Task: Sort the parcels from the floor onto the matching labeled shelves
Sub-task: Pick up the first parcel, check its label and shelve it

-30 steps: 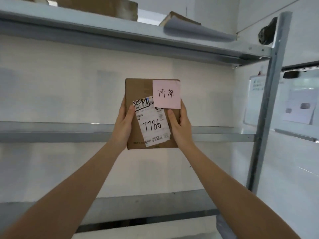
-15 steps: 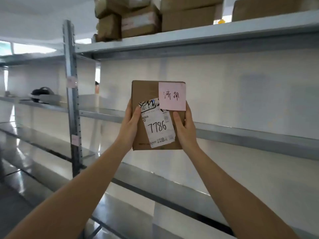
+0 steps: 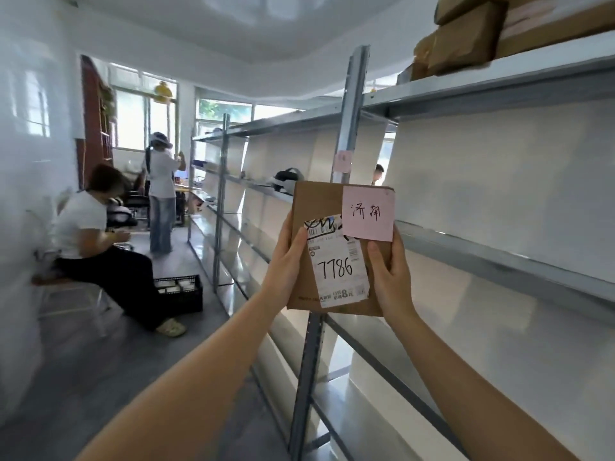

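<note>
I hold a flat brown cardboard parcel [image 3: 311,207] upright in front of me at chest height. It carries a white shipping label reading 7786 and a pink sticky note [image 3: 367,212] with handwritten characters at its top right. My left hand [image 3: 286,261] grips its left edge, thumb on the label. My right hand [image 3: 389,274] grips its right edge below the note. Behind the parcel runs a grey metal shelf rack [image 3: 482,247]; a small pink label [image 3: 342,161] is stuck on its upright post.
Brown parcels [image 3: 466,44] are stacked on the top shelf at upper right. A seated person [image 3: 96,241] and a black crate [image 3: 179,292] occupy the aisle at left. Another person [image 3: 161,194] stands farther back near the windows. A headset [image 3: 288,178] lies on a far shelf.
My view has swung left along the rack, from facing the shelves to looking down the aisle. The parcel stays held in both hands in the same pose.
</note>
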Demonstrator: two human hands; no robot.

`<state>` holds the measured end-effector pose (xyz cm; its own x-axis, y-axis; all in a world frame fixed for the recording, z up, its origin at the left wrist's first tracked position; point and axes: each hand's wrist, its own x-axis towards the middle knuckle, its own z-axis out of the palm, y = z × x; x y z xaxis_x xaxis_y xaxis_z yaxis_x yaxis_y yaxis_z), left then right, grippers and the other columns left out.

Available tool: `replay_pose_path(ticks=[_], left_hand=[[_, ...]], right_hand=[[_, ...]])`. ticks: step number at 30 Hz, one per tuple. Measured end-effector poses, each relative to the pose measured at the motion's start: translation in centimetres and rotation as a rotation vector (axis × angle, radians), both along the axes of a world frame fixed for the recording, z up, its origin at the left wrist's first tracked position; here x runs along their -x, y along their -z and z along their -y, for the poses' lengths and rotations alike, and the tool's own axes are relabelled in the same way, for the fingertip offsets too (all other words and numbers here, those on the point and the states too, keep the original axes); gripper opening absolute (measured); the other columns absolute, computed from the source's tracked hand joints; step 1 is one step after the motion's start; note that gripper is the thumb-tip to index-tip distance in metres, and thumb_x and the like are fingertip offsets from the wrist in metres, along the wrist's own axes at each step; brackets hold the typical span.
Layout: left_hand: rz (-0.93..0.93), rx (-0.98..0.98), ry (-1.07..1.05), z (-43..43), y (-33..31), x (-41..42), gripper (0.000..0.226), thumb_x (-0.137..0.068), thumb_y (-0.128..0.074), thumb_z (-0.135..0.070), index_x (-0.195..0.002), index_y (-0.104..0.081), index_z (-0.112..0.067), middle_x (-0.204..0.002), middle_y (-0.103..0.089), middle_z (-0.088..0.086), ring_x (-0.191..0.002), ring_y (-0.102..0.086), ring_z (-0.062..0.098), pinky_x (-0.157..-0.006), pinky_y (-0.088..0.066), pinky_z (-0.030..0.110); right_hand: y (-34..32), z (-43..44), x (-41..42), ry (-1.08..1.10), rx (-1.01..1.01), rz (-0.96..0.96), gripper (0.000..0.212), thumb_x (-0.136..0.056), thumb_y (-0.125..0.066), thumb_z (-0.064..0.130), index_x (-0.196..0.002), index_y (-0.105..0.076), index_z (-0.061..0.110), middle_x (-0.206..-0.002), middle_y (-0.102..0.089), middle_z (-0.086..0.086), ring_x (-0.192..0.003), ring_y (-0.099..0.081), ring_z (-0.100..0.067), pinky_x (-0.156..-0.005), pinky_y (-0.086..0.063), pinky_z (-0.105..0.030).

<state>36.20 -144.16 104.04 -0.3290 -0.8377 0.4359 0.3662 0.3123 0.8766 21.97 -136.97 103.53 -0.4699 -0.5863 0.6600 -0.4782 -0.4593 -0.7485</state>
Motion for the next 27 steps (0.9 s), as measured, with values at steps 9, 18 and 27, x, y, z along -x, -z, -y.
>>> replay_pose_path(ticks=[9, 18, 27], left_hand=[[0.063, 0.019, 0.06, 12.7, -0.9, 5.4, 0.049, -0.095, -0.041, -0.041, -0.141, -0.028, -0.037, -0.104, -0.066, -0.006, -0.086, -0.067, 0.008, -0.066, -0.053, 0.023], [0.07, 0.054, 0.205, 23.1, -3.2, 12.9, 0.047, -0.095, -0.039, -0.041, -0.141, -0.029, -0.035, -0.101, -0.067, -0.006, -0.085, -0.068, 0.009, -0.068, -0.054, 0.025], [0.028, 0.102, 0.391, 31.5, -5.8, 20.3, 0.051, -0.093, -0.04, -0.046, -0.142, -0.027, -0.036, -0.124, -0.06, 0.002, -0.106, -0.062, 0.018, -0.091, -0.051, 0.042]], right_hand=[[-0.1, 12.1, 5.1, 0.044, 0.039, 0.036, 0.048, -0.095, -0.046, 0.034, -0.139, -0.028, 0.039, -0.137, -0.05, 0.002, -0.119, -0.054, -0.018, -0.094, -0.051, -0.035], [-2.4, 20.3, 11.0, 0.178, 0.078, 0.051, 0.049, -0.095, -0.047, 0.029, -0.14, -0.03, 0.034, -0.138, -0.049, 0.005, -0.118, -0.051, -0.01, -0.092, -0.049, -0.024], [-5.2, 26.1, 15.9, 0.406, 0.135, -0.002, 0.052, -0.095, -0.048, 0.029, -0.144, -0.03, 0.027, -0.144, -0.045, 0.003, -0.126, -0.045, -0.012, -0.096, -0.043, -0.022]])
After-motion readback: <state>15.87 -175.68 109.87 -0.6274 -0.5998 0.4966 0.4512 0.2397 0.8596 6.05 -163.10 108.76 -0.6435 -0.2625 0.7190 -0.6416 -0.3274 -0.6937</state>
